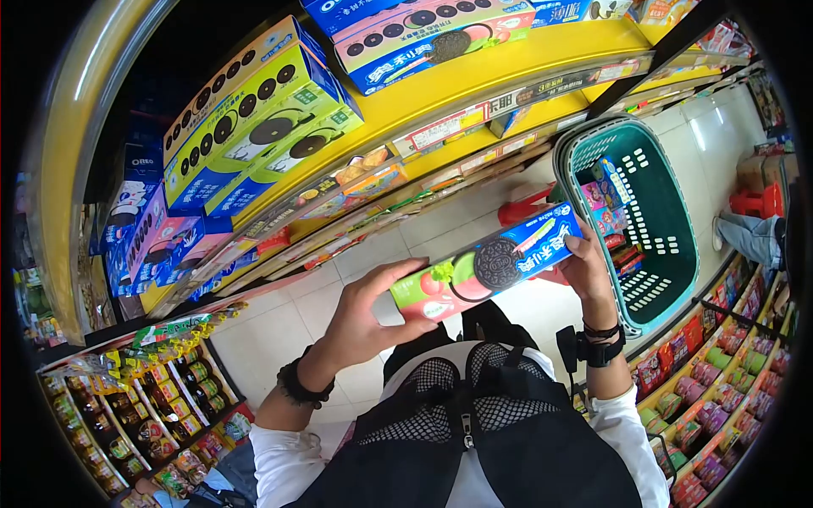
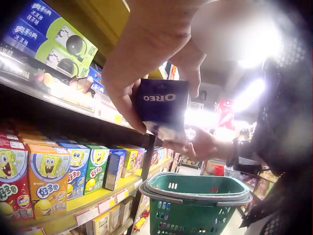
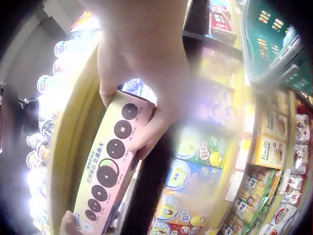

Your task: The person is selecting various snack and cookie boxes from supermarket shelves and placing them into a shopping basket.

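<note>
Both hands hold one long Oreo cookie box (image 1: 495,264), blue at one end and green and pink at the other, in front of the body. My left hand (image 1: 362,315) grips the green-pink end between thumb and fingers. Around the blue end curls my right hand (image 1: 586,269), its thumb on the printed front. The left wrist view catches the box's dark blue end (image 2: 161,103) with OREO upside down. In the right wrist view, a pale side panel with a row of cookies shows on the box (image 3: 110,164), and the right hand (image 3: 146,73) straddles its upper end.
A green shopping basket (image 1: 677,288) with several colourful packs inside stands to the right. Ahead runs a yellow shelf (image 1: 474,72) stacked with Oreo boxes (image 1: 262,127). Cartoon snack boxes (image 2: 49,169) line a lower shelf. Someone's jean-clad leg (image 1: 749,240) is at far right.
</note>
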Demonstrator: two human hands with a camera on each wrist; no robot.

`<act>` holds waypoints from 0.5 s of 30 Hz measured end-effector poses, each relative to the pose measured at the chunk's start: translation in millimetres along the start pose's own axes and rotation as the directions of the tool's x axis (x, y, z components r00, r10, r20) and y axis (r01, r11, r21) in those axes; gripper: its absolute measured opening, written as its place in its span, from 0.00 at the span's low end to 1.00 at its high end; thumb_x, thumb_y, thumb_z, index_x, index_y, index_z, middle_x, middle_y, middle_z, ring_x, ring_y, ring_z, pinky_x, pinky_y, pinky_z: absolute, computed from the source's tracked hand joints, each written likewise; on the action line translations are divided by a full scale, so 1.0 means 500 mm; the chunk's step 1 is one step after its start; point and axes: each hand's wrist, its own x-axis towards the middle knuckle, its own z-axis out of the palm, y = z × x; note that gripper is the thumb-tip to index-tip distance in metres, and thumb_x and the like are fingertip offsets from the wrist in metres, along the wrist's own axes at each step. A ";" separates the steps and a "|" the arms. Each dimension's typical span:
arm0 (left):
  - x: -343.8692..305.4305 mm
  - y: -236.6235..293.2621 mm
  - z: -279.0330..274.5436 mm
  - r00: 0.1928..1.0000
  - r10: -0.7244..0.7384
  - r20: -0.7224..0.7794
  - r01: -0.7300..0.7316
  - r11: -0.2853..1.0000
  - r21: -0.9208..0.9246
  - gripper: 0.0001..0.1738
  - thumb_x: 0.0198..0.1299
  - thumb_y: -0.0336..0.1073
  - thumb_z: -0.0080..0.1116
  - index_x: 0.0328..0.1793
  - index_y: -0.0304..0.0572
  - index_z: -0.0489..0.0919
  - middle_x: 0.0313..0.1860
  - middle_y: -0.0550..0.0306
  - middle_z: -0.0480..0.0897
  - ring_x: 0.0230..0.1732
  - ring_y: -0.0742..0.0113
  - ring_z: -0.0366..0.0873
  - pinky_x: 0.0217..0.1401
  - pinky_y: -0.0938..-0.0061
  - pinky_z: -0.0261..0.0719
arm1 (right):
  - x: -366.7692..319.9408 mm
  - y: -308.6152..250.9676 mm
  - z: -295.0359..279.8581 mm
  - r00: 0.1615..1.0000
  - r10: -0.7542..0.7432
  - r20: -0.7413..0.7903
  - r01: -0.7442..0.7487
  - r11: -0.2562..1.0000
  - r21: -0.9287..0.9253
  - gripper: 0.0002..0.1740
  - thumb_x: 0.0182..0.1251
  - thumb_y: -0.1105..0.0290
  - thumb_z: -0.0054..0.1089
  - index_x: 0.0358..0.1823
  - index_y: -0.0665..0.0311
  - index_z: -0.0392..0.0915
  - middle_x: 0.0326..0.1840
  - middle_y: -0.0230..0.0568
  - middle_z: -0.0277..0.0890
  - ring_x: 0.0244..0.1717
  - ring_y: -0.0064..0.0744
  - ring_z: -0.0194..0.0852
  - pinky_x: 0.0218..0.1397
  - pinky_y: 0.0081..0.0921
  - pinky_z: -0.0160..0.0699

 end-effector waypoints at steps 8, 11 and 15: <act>0.047 -0.026 0.003 0.814 -0.245 0.527 0.437 0.856 -0.277 0.29 0.57 0.39 0.63 0.62 0.31 0.70 0.50 0.53 0.80 0.49 0.71 0.77 0.55 0.74 0.74 | 0.013 -0.017 0.000 0.998 -0.042 0.052 0.047 0.994 -0.095 0.34 0.55 0.62 0.58 0.61 0.73 0.62 0.45 0.37 0.73 0.42 0.20 0.73 0.43 0.15 0.72; 0.053 -0.040 0.044 0.814 -0.151 0.561 0.439 0.792 -0.425 0.30 0.54 0.33 0.66 0.61 0.29 0.69 0.50 0.51 0.79 0.50 0.69 0.77 0.56 0.72 0.74 | 0.024 -0.013 0.007 0.990 -0.071 0.124 0.076 0.996 -0.043 0.39 0.54 0.56 0.62 0.63 0.71 0.60 0.51 0.41 0.73 0.49 0.26 0.73 0.53 0.23 0.71; 0.058 -0.056 0.122 0.874 -0.161 0.458 0.451 0.620 -0.643 0.31 0.55 0.31 0.65 0.62 0.28 0.65 0.53 0.51 0.76 0.54 0.69 0.75 0.58 0.72 0.74 | 0.013 -0.013 0.039 0.967 0.066 0.247 -0.044 0.995 -0.092 0.33 0.57 0.76 0.61 0.63 0.71 0.58 0.51 0.44 0.75 0.52 0.29 0.73 0.57 0.27 0.70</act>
